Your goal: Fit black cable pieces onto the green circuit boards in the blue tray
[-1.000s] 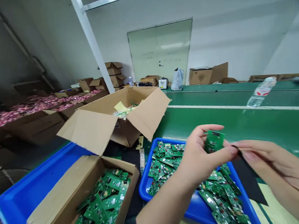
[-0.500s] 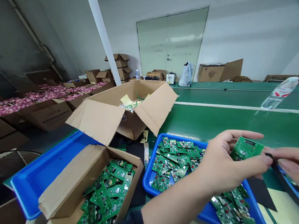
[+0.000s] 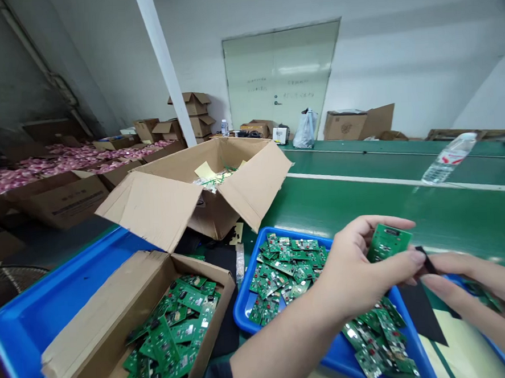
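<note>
A green circuit board point(image 3: 389, 242) is held in my left hand point(image 3: 360, 268), between thumb and fingers, above a blue tray point(image 3: 248, 320) of similar boards. From the right, my right hand point(image 3: 467, 278) pinches a thin black strip point(image 3: 425, 258) whose upper end meets my left thumb tip. Part of the strip is hidden behind my right fingers. Inside the tray, loose circuit boards point(image 3: 279, 273) lie in a jumbled heap, partly covered by my left forearm. More boards point(image 3: 171, 336) fill a small open carton point(image 3: 102, 323) to the left.
A larger open carton point(image 3: 150, 201) with scraps inside stands behind the trays. Another blue tray point(image 3: 25, 328) lies at far left. Black sheet point(image 3: 420, 310) and yellow paper point(image 3: 454, 342) lie below my hands. A water bottle point(image 3: 450, 158) is on the green bench point(image 3: 364, 196).
The view has turned slightly right, so everything sits further left. My hands still hold the board and the black strip close together; less of the strip's hanging length shows.
</note>
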